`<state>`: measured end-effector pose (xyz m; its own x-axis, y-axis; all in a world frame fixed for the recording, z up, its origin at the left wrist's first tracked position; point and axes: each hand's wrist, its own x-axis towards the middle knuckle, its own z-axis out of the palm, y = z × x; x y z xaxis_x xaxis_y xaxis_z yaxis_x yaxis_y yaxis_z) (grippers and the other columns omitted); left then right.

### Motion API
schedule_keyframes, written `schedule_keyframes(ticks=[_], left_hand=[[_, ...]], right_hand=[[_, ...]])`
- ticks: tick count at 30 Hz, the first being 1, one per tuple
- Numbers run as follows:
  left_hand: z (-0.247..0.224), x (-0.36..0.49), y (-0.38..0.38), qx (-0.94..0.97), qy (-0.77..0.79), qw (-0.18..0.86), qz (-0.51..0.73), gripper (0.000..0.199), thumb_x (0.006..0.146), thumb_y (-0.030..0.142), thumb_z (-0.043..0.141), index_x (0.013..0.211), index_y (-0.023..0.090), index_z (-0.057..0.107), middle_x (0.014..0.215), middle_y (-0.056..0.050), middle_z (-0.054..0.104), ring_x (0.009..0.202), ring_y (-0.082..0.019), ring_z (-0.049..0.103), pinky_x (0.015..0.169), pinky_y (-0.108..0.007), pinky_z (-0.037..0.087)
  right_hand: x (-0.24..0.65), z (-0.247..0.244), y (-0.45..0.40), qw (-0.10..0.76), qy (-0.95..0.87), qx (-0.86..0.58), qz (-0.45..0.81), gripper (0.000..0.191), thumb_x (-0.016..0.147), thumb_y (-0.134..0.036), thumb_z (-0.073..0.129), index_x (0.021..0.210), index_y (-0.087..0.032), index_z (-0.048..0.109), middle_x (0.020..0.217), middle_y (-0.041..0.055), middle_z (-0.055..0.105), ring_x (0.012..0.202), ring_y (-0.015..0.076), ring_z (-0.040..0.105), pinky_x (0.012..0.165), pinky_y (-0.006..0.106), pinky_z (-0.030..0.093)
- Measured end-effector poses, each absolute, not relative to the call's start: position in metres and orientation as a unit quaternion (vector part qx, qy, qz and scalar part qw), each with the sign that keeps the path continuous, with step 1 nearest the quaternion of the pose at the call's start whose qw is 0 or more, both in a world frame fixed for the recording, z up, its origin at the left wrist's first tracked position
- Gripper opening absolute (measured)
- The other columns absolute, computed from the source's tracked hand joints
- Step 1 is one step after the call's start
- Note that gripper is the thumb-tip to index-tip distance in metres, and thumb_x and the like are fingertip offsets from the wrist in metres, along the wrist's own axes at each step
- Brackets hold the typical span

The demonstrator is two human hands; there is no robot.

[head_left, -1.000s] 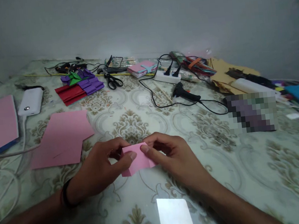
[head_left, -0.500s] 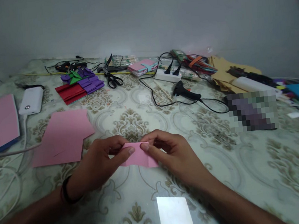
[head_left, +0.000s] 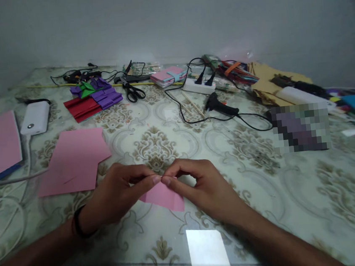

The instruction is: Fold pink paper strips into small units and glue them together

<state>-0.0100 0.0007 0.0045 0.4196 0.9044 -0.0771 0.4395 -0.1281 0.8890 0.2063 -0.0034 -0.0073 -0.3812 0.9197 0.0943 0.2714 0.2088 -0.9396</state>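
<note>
Here, pink paper [head_left: 163, 196] below the pinched fingers [head_left: 155, 179] of both hands.

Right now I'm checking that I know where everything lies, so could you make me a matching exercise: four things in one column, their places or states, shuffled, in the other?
Things
1. Scissors
2. Power strip
3. Power bank
4. Small pink paper

Places or states
A. Has two black plugs in it
B. Pinched by left hand and right hand
C. Just right of the purple paper
D. At left, white cable at its near end

Pairs: 1-C, 2-A, 3-D, 4-B
</note>
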Motion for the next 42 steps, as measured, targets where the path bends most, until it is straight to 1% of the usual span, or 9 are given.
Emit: schedule_keyframes(ticks=[5,12,17,25,30,32,35,37,42], left_hand=[[0.007,-0.012,0.002,0.689,0.499,0.467,0.242,0.035,0.096,0.041,0.061,0.075,0.016,0.075,0.061,0.003,0.055,0.06,-0.011,0.043,0.053,-0.025,0.032],[0.001,-0.013,0.007,0.699,0.528,0.424,0.232,0.038,0.095,0.048,0.061,0.079,0.017,0.077,0.066,0.002,0.061,0.063,-0.012,0.049,0.056,-0.025,0.035],[0.0,-0.014,0.01,0.693,0.536,0.411,0.253,0.033,0.093,0.048,0.064,0.089,0.019,0.078,0.072,0.001,0.068,0.067,-0.014,0.054,0.058,-0.024,0.038],[0.001,-0.016,0.014,0.707,0.55,0.384,0.225,0.031,0.094,0.045,0.063,0.083,0.017,0.073,0.066,0.004,0.059,0.062,-0.012,0.047,0.056,-0.023,0.033],[-0.004,-0.016,0.017,0.672,0.53,0.469,0.218,0.027,0.091,0.039,0.069,0.109,0.02,0.073,0.065,0.006,0.06,0.058,-0.011,0.052,0.05,-0.02,0.034],[-0.006,-0.014,0.017,0.639,0.514,0.522,0.233,0.03,0.089,0.037,0.072,0.114,0.021,0.071,0.07,0.005,0.066,0.063,-0.012,0.062,0.053,-0.018,0.042],[-0.006,-0.01,0.016,0.587,0.496,0.589,0.25,0.027,0.087,0.038,0.076,0.105,0.019,0.071,0.082,0.0,0.076,0.081,-0.018,0.076,0.07,-0.024,0.059],[-0.006,-0.009,0.015,0.568,0.498,0.605,0.253,0.026,0.088,0.041,0.076,0.097,0.017,0.072,0.087,-0.004,0.081,0.086,-0.023,0.08,0.077,-0.029,0.062],[-0.005,-0.01,0.013,0.574,0.547,0.532,0.298,0.031,0.085,0.046,0.078,0.08,0.017,0.067,0.072,-0.001,0.076,0.078,-0.024,0.081,0.061,-0.023,0.055]], right_hand=[[0.212,-0.007,0.001,0.322,-0.668,-0.454,0.494,0.024,0.095,-0.037,0.068,0.079,-0.02,0.074,0.075,0.001,0.074,0.07,0.0162,0.065,0.064,0.028,0.05],[0.213,-0.012,0.004,0.329,-0.645,-0.47,0.504,0.025,0.093,-0.041,0.071,0.081,-0.019,0.074,0.076,0.0014,0.073,0.07,0.0157,0.064,0.064,0.027,0.049],[0.213,-0.016,0.006,0.319,-0.609,-0.468,0.555,0.035,0.09,-0.051,0.073,0.077,-0.018,0.072,0.069,-0.0009,0.065,0.061,0.0125,0.053,0.056,0.025,0.039],[0.217,-0.018,0.011,0.301,-0.63,-0.488,0.524,0.038,0.09,-0.052,0.07,0.073,-0.018,0.069,0.067,-0.0008,0.062,0.062,0.0134,0.049,0.058,0.027,0.035],[0.217,-0.022,0.015,0.285,-0.62,-0.485,0.547,0.039,0.089,-0.054,0.07,0.076,-0.018,0.068,0.068,-0.001,0.06,0.063,0.0135,0.048,0.059,0.027,0.035],[0.217,-0.025,0.017,0.296,-0.604,-0.485,0.558,0.039,0.088,-0.056,0.071,0.08,-0.017,0.069,0.068,-0.0016,0.059,0.063,0.0134,0.047,0.06,0.027,0.035],[0.217,-0.027,0.017,0.335,-0.578,-0.493,0.558,0.042,0.088,-0.058,0.071,0.087,-0.017,0.071,0.066,-0.0031,0.055,0.062,0.0128,0.044,0.06,0.027,0.033],[0.216,-0.027,0.015,0.343,-0.572,-0.494,0.558,0.043,0.088,-0.059,0.071,0.087,-0.017,0.07,0.065,-0.0038,0.053,0.061,0.0122,0.042,0.058,0.027,0.031],[0.213,-0.024,0.012,0.323,-0.567,-0.479,0.587,0.045,0.083,-0.059,0.077,0.07,-0.017,0.063,0.06,-0.0047,0.052,0.054,0.0094,0.038,0.052,0.026,0.025]])
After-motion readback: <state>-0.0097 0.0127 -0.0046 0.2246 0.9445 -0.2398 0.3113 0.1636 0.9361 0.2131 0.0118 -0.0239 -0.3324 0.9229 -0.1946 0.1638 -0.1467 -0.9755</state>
